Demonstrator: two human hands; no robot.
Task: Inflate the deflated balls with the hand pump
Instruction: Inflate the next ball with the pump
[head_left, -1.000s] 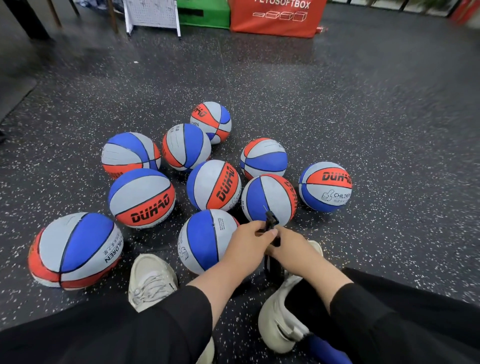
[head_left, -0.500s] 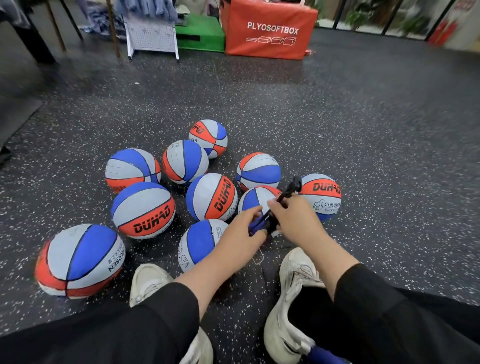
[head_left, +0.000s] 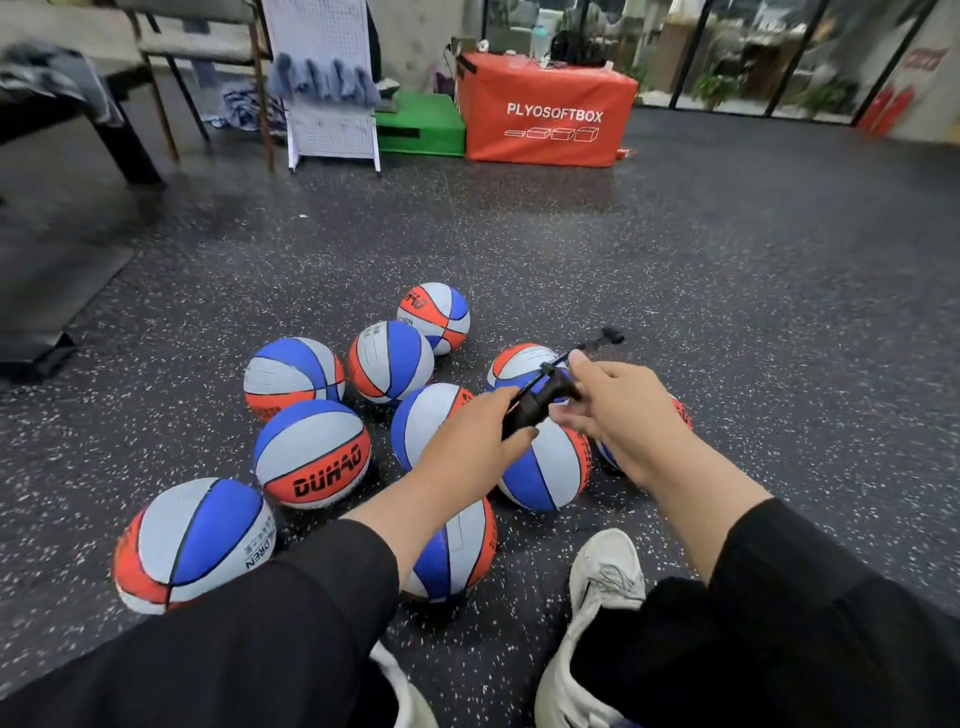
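Black sleeves (head_left: 291, 613) fill the near edge, with a white shoe (head_left: 597, 613) on the speckled floor (head_left: 727, 312). Above the balls (head_left: 311, 452), the left hand (head_left: 467, 447) grips the black hand pump (head_left: 540, 397) body; the right hand (head_left: 618, 405) pinches its thin hose, fingers (head_left: 563, 415) curled. Arms hide several balls. Far back, an orange box (head_left: 545, 111) carries blurred items on top.

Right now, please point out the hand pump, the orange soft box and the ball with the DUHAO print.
hand pump (head_left: 540, 402): head view, black barrel.
orange soft box (head_left: 550, 111): head view, front face.
DUHAO ball (head_left: 311, 452): head view, grey panel.
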